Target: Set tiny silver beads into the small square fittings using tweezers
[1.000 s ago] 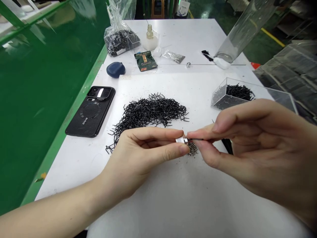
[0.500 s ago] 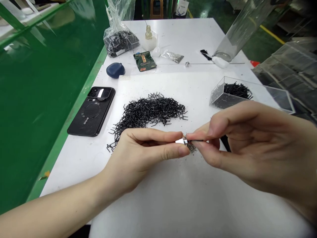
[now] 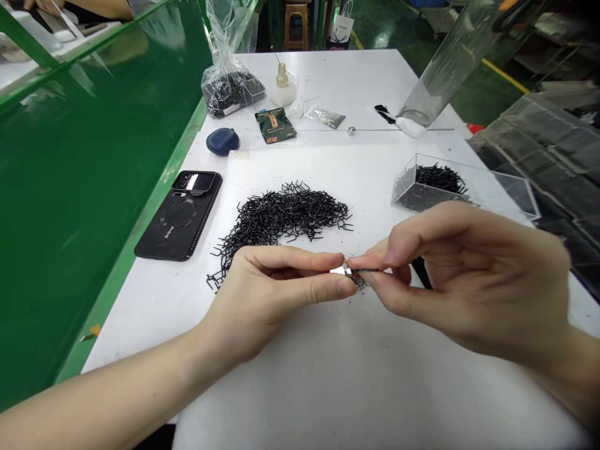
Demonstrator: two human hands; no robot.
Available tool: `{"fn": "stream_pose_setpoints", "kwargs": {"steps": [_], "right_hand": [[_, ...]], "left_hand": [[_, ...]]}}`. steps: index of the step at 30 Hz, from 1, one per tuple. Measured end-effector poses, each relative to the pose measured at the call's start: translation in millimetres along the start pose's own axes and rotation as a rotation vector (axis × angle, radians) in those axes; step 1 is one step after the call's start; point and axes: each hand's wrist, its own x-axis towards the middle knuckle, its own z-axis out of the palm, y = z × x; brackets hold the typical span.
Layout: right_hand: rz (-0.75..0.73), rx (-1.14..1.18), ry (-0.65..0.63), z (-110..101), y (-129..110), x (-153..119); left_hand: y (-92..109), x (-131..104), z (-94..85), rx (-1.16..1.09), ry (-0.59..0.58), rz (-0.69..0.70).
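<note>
Between thumb and fingers, my left hand (image 3: pixel 276 284) pinches a small shiny metal piece (image 3: pixel 345 270). My right hand (image 3: pixel 450 275) is closed on a thin black bent pin (image 3: pixel 370 270), whose left end meets the metal piece. Fingertips cover much of both parts. Under them lies a small scatter of tiny metal bits (image 3: pixel 360 283). Just beyond my left hand spreads a heap of black bent pins (image 3: pixel 285 212). A dark, handle-like thing (image 3: pixel 422 272) shows partly behind my right fingers; I cannot tell what it is.
A black phone (image 3: pixel 180 215) lies at the left, near a dark blue case (image 3: pixel 222 142). To the right stands a clear box (image 3: pixel 405 187) of black pins. Farther back are a plastic bag (image 3: pixel 229 87), a green packet (image 3: pixel 275 125), a small bottle (image 3: pixel 282 87) and a clear cylinder (image 3: pixel 435 81).
The camera view has shifted slightly, so the table things appear a little lower. Both hands keep their pinches, with the pin and metal piece still together.
</note>
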Motion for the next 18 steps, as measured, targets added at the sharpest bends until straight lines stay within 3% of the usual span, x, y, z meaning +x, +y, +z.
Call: {"fn": "stream_pose_setpoints", "kwargs": {"steps": [18], "right_hand": [[-0.072, 0.082, 0.058, 3.2, 8.3, 0.0]], "left_hand": [[0.0, 0.1, 3.4, -0.137, -0.059, 0.019]]}}
